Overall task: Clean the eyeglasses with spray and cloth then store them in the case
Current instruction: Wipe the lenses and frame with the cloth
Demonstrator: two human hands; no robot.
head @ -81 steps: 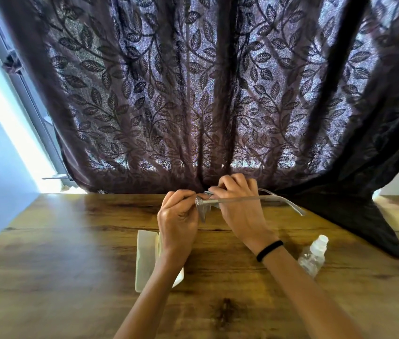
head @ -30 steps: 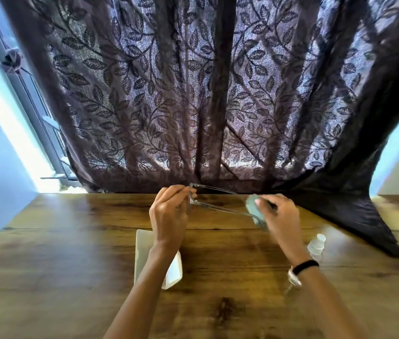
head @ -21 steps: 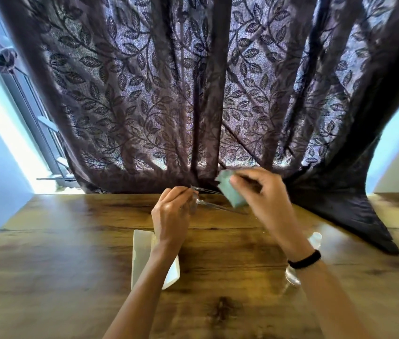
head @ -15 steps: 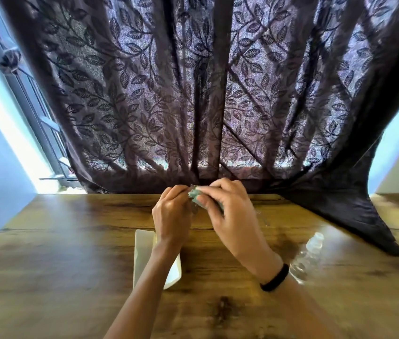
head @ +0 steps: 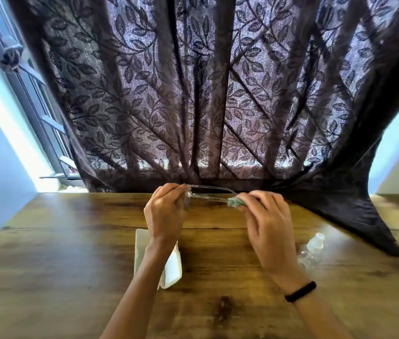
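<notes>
Wooden table (head: 47,241); white case (head: 141,243) lies on it, partly under the left forearm; left hand (head: 164,214) curled, pinching the eyeglasses (head: 208,187) at their front end, above the table's far side; 2 temples run rightward; teal cloth (head: 234,202) sits on the nearer temple, pinched by the right hand (head: 269,226); black band (head: 300,291) on right wrist; spray bottle (head: 314,248), blurred, on the table right of that hand; leaf-pattern curtain (head: 340,204) behind.

Two hands: left hand (head: 166,214), right hand (head: 269,228). One pair of eyeglasses (head: 210,187) between them, one cloth (head: 235,202) in the right, one spray bottle (head: 313,250) beside it, one case (head: 172,267) below the left.
</notes>
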